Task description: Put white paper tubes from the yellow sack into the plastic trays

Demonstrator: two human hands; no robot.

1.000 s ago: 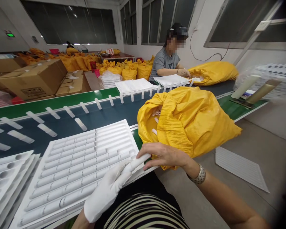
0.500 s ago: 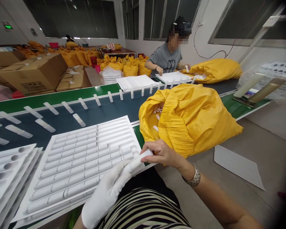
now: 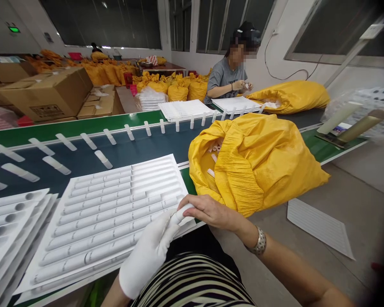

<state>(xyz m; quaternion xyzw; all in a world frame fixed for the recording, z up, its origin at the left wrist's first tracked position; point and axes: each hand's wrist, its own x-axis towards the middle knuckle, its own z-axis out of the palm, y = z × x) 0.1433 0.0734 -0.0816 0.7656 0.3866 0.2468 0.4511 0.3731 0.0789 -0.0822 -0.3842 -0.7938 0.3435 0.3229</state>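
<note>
A short white tube (image 3: 178, 216) is held between both hands at the near right corner of the white tray (image 3: 61, 192). My left hand (image 3: 149, 251), in a white glove, wraps its lower part. Bare fingers of my right hand (image 3: 211, 212) are closed around the upper end, hiding part of it. Rows of white tubes (image 3: 92, 230) with dark markings lie in the tray's grooves; its far right grooves hold none. Beside my right hand, a yellow sack (image 3: 259, 166) lies on its side, small white tubes (image 3: 210, 172) showing in its mouth.
A dark conveyor belt (image 3: 141, 149) carries spaced white tubes beyond the tray. Stacked trays (image 3: 16, 238) stand at left. Across the belt, a person (image 3: 225, 79) handles something small beside another yellow sack (image 3: 301, 94). A loose tray (image 3: 320, 228) lies on the floor.
My right hand has drawn left and closer to my gloved hand, so less of the tube shows between them. The tubes on the belt have shifted slightly left. The other person's hands have come together.
</note>
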